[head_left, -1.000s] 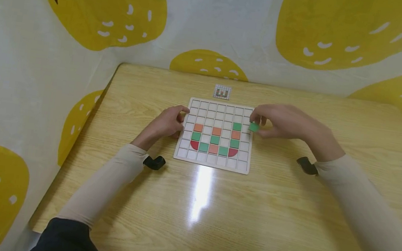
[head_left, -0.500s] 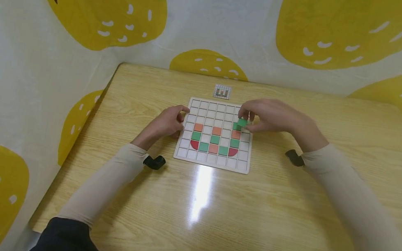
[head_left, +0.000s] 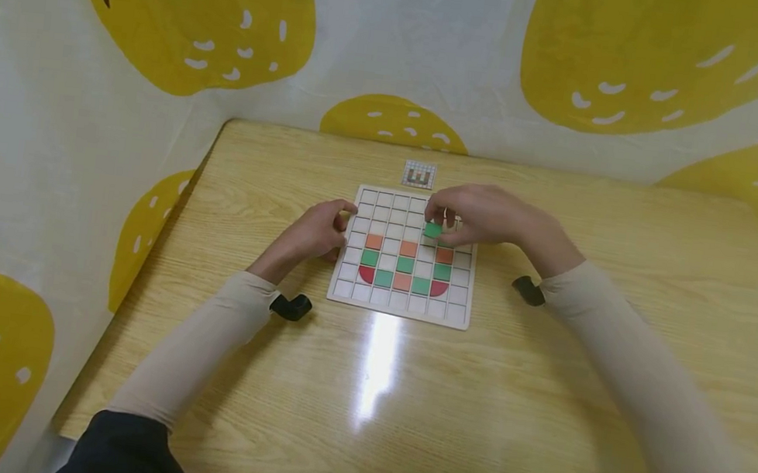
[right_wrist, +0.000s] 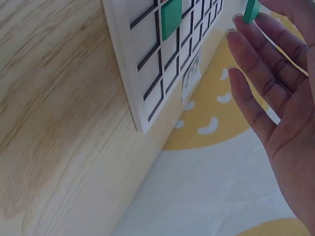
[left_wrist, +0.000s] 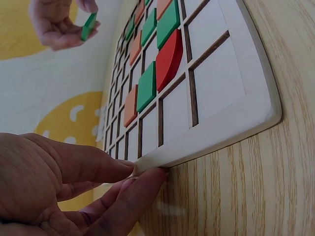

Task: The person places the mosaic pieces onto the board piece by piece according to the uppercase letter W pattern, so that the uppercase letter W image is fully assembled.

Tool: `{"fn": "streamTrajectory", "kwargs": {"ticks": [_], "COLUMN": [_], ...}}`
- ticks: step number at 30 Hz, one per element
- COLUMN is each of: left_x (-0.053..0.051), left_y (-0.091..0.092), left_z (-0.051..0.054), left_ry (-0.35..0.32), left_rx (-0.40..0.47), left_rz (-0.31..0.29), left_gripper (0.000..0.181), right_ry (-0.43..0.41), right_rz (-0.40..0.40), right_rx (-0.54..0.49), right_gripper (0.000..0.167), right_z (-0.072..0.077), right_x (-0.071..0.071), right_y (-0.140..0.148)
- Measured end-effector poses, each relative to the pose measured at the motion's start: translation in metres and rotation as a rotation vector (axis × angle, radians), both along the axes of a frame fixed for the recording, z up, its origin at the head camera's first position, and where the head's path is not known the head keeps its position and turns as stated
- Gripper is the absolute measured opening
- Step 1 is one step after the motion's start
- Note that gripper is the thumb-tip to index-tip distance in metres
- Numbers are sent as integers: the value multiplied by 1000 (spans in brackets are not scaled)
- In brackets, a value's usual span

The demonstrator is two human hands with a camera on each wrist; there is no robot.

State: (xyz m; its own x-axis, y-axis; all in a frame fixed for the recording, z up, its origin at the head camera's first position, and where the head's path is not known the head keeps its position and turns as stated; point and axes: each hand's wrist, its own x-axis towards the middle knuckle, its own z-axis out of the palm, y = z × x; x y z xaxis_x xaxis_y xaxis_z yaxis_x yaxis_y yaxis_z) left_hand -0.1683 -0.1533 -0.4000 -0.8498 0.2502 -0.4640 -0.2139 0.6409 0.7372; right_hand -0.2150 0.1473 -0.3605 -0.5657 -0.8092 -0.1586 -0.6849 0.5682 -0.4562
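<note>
A white grid board (head_left: 456, 309) lies on the table with green, orange and red tiles in some of its cells. At its left edge, my left hand (head_left: 318, 229) touches the rim with thumb and a fingertip, seen close up in the left wrist view. My right hand (head_left: 483, 213) pinches a green square tile (head_left: 432, 230) over the right part of the board. That tile (left_wrist: 89, 26) is raised clear of the grid in the left wrist view. Part of the upper right of the board is hidden by the right hand.
A small card (head_left: 419, 174) with a printed grid pattern lies behind the board. The wooden table (head_left: 507, 407) meets a white curtain (head_left: 415, 45) with yellow fruit prints at its back and left sides. Light glares off the tabletop in front of the board.
My right hand has moved left with the green tile, from beside the board's right edge to over the columns inside it. The left hand and the board have stayed put.
</note>
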Motion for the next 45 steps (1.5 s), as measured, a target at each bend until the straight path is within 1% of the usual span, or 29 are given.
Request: {"fn": "streamTrajectory", "kwargs": {"ticks": [3,11,18,27,34,40,45], "left_x": [0,0,0,-1,0,1,1], "left_y": [0,0,0,-1,-2,-1,-1], "left_z": [0,0,-1,-1,0,1,0], "left_ry": [-4,-3,0,-8,-7,-15,-8], "left_rx": [-1,5,-2,-3,-12,-15,-27], "left_rz": [4,3,0,-6,-13,-8,-15], "left_gripper": [63,63,63,63,62,63,63], "right_ry": [-9,-3,-28,0,44,87,109], "right_rz": [9,45,45,43,38,49,50], "right_rx": [3,20,47,94,150,146,139], "right_gripper": [25,24,26,26,25,25,27], "right_z": [-1,-13,-18,-21,-25,-29,-33], "right_x": [-2,-9,-11,-12,-13,-14,-14], "right_y": [-8,-25,-39,-59,-76,-87,-92]}}
